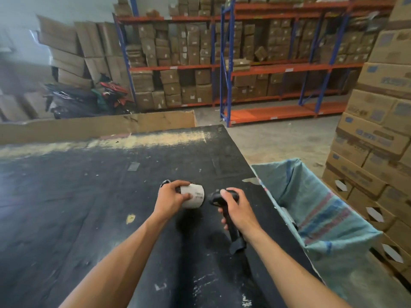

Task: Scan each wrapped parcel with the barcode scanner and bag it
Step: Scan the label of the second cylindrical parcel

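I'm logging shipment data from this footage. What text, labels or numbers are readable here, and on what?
Nothing reads clearly.
Parcel label, held by the left hand: printed lines, too blurred to read.
Stacked boxes at right: blue print, blurred.
Shelf boxes: white labels, too small.
Scanner in the right hand: no visible text.

Dim, flat daylight from 10 o'clock, soft shadows on the black counter (89, 196). Left edge smeared and hazy; shelving (278, 70) bowed by wide-angle distortion.

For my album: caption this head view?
Left hand holds white-labelled parcel; right hand aims black barcode scanner.
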`<action>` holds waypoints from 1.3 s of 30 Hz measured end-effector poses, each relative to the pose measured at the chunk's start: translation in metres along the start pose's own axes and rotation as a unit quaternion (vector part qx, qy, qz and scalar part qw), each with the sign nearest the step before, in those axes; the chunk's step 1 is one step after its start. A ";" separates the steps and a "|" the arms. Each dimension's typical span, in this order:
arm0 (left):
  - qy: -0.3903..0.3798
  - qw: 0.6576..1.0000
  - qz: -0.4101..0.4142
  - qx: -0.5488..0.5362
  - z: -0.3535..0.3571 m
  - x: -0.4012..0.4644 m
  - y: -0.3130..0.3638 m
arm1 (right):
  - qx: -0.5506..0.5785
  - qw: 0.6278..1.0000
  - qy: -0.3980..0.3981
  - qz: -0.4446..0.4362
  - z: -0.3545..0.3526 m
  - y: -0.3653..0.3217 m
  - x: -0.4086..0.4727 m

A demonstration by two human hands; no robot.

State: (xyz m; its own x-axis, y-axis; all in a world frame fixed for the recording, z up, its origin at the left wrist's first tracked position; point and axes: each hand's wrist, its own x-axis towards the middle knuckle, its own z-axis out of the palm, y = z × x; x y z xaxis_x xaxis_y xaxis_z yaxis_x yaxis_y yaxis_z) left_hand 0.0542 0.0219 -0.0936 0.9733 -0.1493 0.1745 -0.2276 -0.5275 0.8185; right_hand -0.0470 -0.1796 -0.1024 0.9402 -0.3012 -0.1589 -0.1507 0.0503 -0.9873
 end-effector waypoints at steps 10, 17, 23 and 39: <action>0.083 0.991 -0.029 -0.106 -0.038 -0.021 -0.010 | -0.043 0.994 -0.049 -0.085 0.020 -0.044 -0.002; 0.092 0.990 -0.026 -0.101 -0.048 -0.028 -0.008 | -0.104 0.984 -0.052 -0.134 0.029 -0.049 -0.010; 0.078 0.992 -0.023 -0.093 -0.044 -0.032 -0.007 | -0.130 0.979 -0.044 -0.152 0.032 -0.048 -0.012; 0.092 0.990 -0.021 -0.108 -0.042 -0.031 -0.002 | -0.164 0.979 -0.019 -0.118 0.023 -0.044 -0.020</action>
State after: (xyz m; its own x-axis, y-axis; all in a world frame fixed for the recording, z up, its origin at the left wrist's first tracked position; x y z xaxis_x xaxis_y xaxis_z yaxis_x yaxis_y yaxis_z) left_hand 0.0259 0.0622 -0.0773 0.9753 0.0336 0.2181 -0.1946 -0.3350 0.9219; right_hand -0.0520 -0.1534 -0.0556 0.9703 -0.2320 0.0686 -0.0114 -0.3269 -0.9450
